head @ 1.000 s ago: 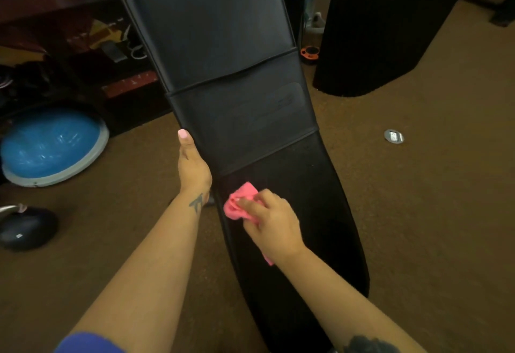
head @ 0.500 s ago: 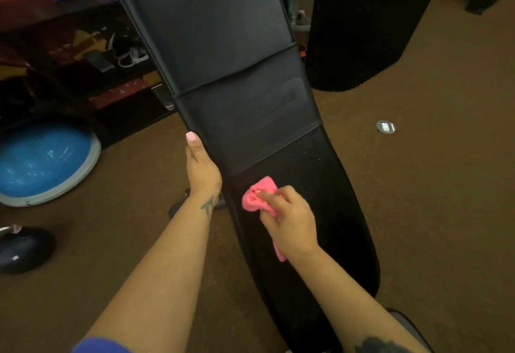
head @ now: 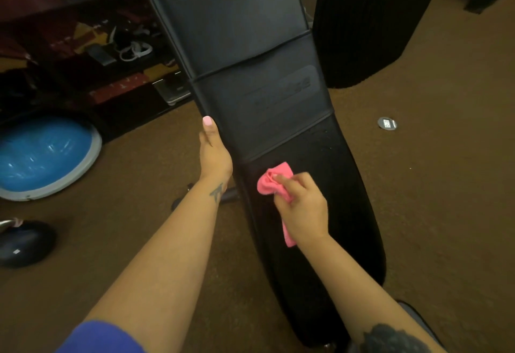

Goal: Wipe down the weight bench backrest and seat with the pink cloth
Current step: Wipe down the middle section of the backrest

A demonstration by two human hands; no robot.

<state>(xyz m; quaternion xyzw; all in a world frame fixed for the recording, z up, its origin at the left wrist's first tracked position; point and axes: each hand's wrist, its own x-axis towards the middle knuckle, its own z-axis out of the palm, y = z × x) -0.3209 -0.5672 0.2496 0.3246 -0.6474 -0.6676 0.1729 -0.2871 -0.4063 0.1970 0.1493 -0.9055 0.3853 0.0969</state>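
A long black weight bench runs from the top of the view toward me, its backrest tilted up at the far end and its seat nearer. My right hand grips a bunched pink cloth and presses it on the seat just below the seam with the backrest. A tail of the cloth hangs out under my wrist. My left hand holds the bench's left edge at that seam, thumb up along the side, its fingers hidden behind the pad.
Brown carpet surrounds the bench. A blue half-dome balance trainer lies at the left, with a dark kettlebell below it. A cluttered low shelf stands behind. A large black cylinder rises at the upper right, a round floor socket nearby.
My right hand and the cloth have slid a little to the right across the top of the seat. My left hand keeps its hold on the bench edge. The camera has shifted slightly.
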